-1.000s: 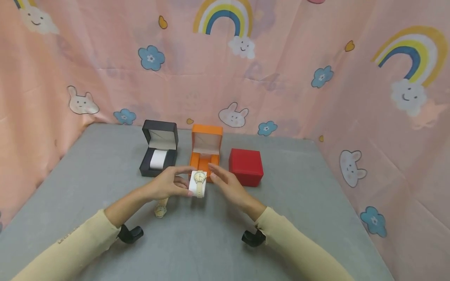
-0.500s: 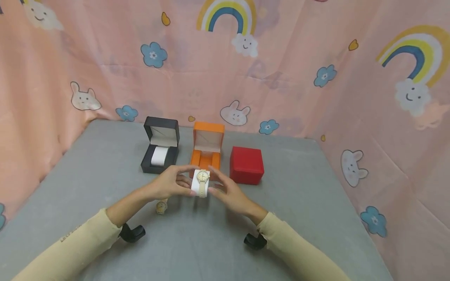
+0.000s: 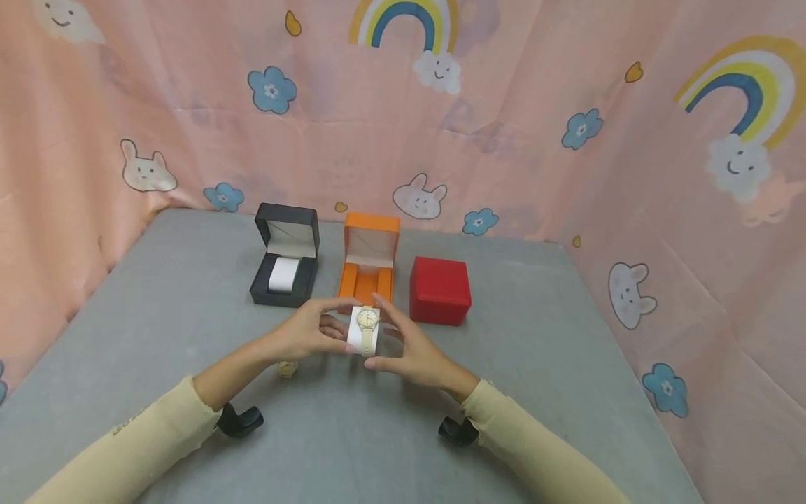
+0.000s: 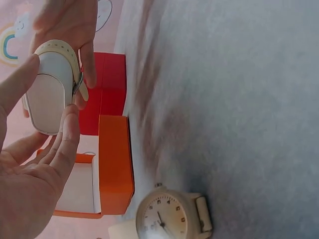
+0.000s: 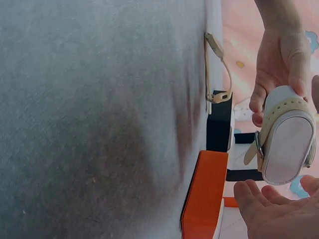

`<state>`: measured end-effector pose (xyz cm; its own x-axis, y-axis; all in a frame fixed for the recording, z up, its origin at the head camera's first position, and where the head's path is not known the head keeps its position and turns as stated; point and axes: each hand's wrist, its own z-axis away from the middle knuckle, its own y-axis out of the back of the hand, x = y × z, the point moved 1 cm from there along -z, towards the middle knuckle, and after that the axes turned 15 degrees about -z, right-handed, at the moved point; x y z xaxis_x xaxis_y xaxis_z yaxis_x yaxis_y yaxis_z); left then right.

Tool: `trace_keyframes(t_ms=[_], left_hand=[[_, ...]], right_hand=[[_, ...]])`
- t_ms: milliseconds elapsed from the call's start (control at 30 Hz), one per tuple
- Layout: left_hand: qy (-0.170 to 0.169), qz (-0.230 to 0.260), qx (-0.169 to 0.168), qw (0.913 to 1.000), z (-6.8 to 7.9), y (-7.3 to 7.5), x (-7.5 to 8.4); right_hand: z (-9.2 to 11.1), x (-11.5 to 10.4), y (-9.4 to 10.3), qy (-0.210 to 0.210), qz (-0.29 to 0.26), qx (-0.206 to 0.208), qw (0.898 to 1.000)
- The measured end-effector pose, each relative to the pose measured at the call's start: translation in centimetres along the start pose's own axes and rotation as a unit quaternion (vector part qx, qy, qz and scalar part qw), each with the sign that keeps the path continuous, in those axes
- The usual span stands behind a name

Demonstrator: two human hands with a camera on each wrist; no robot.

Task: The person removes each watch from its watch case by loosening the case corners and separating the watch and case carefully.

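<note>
A cream-strapped wristwatch (image 3: 368, 320) is buckled around a white watch cushion (image 3: 355, 332), raised over the table before the orange box. My left hand (image 3: 303, 332) grips the cushion's left end between thumb and fingers. On the other side my right hand (image 3: 420, 351) is spread around the right end, fingers relaxed and close to it; in the right wrist view its fingers (image 5: 254, 201) lie just below the cushion's flat end. Under my left wrist, partly hidden, a second cream watch (image 4: 164, 219) lies on the table. The orange box (image 3: 368, 280) stands with its lid up and an orange interior showing.
A black watch box (image 3: 263, 285), lid up, holds a white cushion (image 3: 284, 274) at the left. To the right is a closed red box (image 3: 440, 290). The grey table (image 3: 352, 448) ends at a pink patterned curtain (image 3: 340, 140).
My left hand has shifted slightly right with the watch and cushion. My right hand has come nearer their right end, its thumb moving lower and inward. The boxes stay put.
</note>
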<state>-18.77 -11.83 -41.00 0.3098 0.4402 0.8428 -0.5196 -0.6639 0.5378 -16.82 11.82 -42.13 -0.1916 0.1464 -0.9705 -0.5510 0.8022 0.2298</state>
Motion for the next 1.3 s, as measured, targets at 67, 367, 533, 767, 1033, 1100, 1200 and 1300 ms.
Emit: trace_keyframes(t_ms=[67,367,533,767,1033,1100,1200,1300], left_hand=[[-0.003,0.0,-0.002,1.0,-0.1,-0.1,0.1],[-0.012,-0.013,-0.002,0.9998,-0.1,-0.6,0.2],[-0.007,-0.022,0.007,0.9997,-0.1,-0.7,0.2],[-0.009,-0.027,0.013,0.9995,-0.3,-1.1,0.2],[-0.029,-0.036,0.013,0.9988,-0.3,-1.2,0.4],[-0.031,-0.046,0.017,0.9983,-0.3,-1.2,0.4],[-0.032,-0.054,0.021,0.9978,-0.3,-1.1,0.4],[-0.032,-0.058,0.024,0.9975,-0.2,-0.9,0.4]], right_hand=[[-0.1,0.1,0.0,0.008,0.001,0.002,1.0],[-0.2,0.6,-0.3,0.033,0.005,0.004,0.999],[-0.1,0.5,-0.4,0.029,0.013,0.007,0.999],[0.0,0.6,-0.7,0.036,0.028,0.033,0.998],[0.0,0.7,-1.2,0.055,0.038,0.061,0.996],[0.0,0.6,-1.2,0.059,0.039,0.06,0.996],[-0.2,0.4,-1.2,0.062,0.038,0.056,0.996],[-0.3,0.2,-1.2,0.063,0.035,0.049,0.996]])
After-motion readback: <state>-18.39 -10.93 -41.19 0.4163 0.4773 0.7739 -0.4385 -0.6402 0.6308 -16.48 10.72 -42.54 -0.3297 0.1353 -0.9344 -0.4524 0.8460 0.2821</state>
